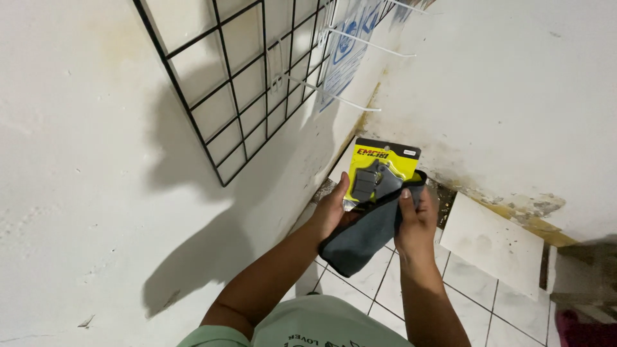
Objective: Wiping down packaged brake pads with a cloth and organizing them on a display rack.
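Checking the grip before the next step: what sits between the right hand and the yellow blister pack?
In the head view, a dark grey cloth lies between the right hand and the yellow blister pack, draped over its lower edge.

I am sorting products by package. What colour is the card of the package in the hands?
Yellow with a black top strip, on the package, seen in the head view.

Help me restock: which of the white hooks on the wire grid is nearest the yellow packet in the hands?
The lowest white hook, jutting out just above the yellow blister packet. The other hooks sit higher up the black wire grid, farther from both hands.
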